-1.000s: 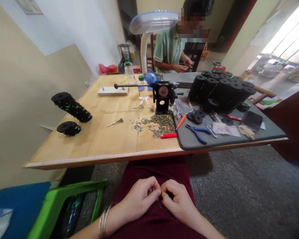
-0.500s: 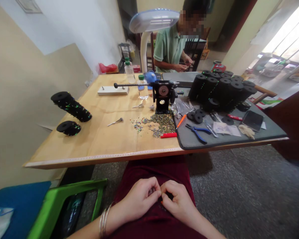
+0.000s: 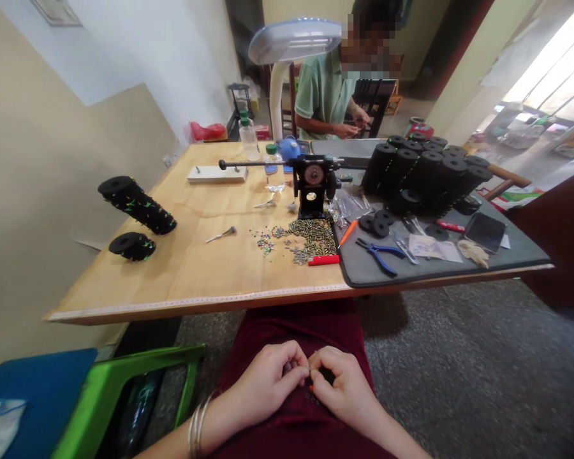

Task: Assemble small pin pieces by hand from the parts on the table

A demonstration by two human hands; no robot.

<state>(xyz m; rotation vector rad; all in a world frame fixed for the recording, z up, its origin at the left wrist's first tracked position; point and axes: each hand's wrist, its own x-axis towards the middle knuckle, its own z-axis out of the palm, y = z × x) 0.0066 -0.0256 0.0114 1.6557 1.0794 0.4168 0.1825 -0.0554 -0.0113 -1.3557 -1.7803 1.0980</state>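
Note:
Over the dark red cloth [image 3: 296,331] on my lap, my left hand [image 3: 282,376] and my right hand [image 3: 337,379] meet fingertip to fingertip. Each pinches with thumb and forefinger, and whatever lies between them is too small to name. A speck of orange [image 3: 310,387] shows beside my right thumb. Beyond my hands, on the wooden table [image 3: 182,274], a heap of small striped pieces [image 3: 318,237] lies in front of a black hand-cranked device with a dial [image 3: 314,182]. Loose coloured bits [image 3: 264,243] are scattered to its left.
Blue-handled pliers [image 3: 381,255], an orange tool [image 3: 348,234] and many black foam cylinders [image 3: 406,167] rest on the grey mat [image 3: 363,275]. A red lighter-like item [image 3: 323,260] lies near the heap. Foam rolls [image 3: 136,203] stand left. A co-worker [image 3: 323,95] sits opposite, behind a lamp [image 3: 294,39].
My hands stay almost in the same place, fingertips still together. The co-worker's head has shifted very slightly; the table things have not moved.

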